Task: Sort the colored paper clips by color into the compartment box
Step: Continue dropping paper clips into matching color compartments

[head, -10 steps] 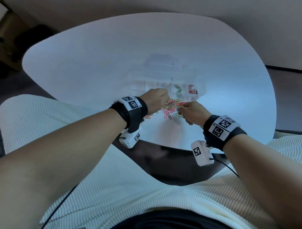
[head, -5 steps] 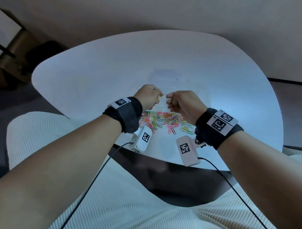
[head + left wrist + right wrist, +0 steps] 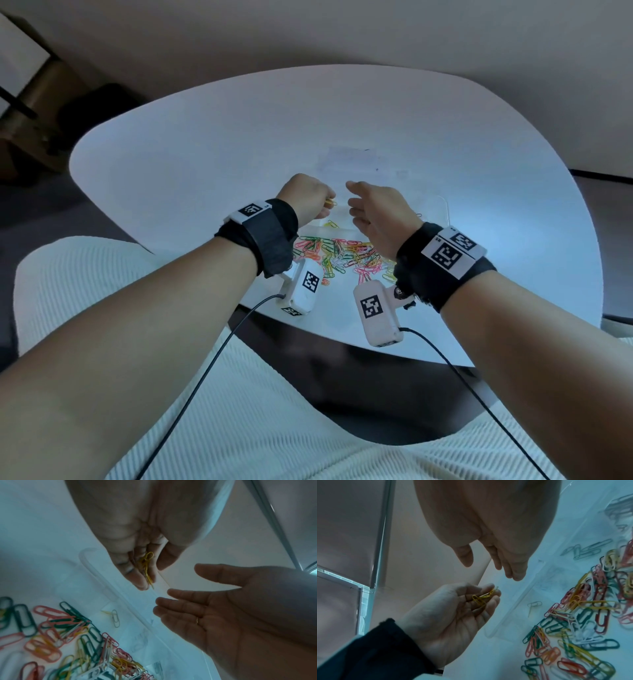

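My left hand [image 3: 322,205] pinches a small bunch of yellow paper clips [image 3: 147,566] between thumb and fingertips, lifted above the left end of the clear compartment box [image 3: 443,209]. Just to its right hovers my right hand [image 3: 352,198], fingers relaxed and spread and holding nothing; the right wrist view shows its palm [image 3: 505,561] empty. A mixed pile of coloured clips [image 3: 346,253] lies on the table in front of the box. One yellow clip [image 3: 331,224] lies in a near compartment. Other compartments further right hold dark-looking clips [image 3: 583,550].
The white rounded table [image 3: 205,164] ends close in front of the pile, with my lap in white ribbed cloth [image 3: 257,428] below it. Cables hang from both wrist cameras. A brown cabinet [image 3: 41,113] stands far left behind the table.
Both hands lifted off the clip pile and moved over the box. The right hand, curled beside the left half a second ago, has opened; the left keeps hold of the yellow clips.
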`<act>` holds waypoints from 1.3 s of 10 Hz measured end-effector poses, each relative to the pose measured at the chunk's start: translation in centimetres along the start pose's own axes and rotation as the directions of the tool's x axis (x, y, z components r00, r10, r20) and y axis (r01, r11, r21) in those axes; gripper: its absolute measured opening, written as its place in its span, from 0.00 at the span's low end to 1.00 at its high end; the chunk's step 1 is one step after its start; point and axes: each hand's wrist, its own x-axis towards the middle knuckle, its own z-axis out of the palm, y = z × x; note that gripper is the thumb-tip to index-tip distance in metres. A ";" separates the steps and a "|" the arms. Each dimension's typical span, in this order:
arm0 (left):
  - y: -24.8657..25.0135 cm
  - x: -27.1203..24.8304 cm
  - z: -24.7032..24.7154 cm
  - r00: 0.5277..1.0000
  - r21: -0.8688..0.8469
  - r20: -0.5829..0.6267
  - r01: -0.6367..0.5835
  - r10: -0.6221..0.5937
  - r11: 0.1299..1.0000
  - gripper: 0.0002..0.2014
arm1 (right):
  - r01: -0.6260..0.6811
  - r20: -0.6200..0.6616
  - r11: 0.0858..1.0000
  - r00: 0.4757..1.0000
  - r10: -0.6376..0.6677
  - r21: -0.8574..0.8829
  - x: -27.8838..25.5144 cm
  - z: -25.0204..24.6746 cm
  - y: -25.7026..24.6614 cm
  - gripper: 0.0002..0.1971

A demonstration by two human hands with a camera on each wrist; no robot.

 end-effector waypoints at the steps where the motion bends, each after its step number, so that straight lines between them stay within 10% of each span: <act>1: 0.0 0.2 0.1 0.999 0.003 0.041 -0.010 0.010 1.000 0.15 | 0.001 0.010 0.997 1.000 -0.002 0.076 -0.8 -1.0 0.3 0.05; 5: -0.4 -1.7 0.5 0.965 0.244 0.133 -0.255 0.228 0.936 0.08 | 0.076 -0.028 0.992 0.997 -0.079 -0.104 -3.4 -8.7 3.3 0.09; 8: -2.3 -2.7 0.5 0.922 0.778 0.343 -0.387 0.182 0.495 0.03 | 0.097 -0.025 0.597 0.981 -0.192 -0.797 -2.8 -10.4 7.6 0.05; 13: -6.3 -0.7 1.9 0.925 0.850 0.363 -0.377 0.109 0.366 0.16 | 0.163 0.006 0.411 0.934 -0.357 -0.897 -1.4 -8.9 11.6 0.07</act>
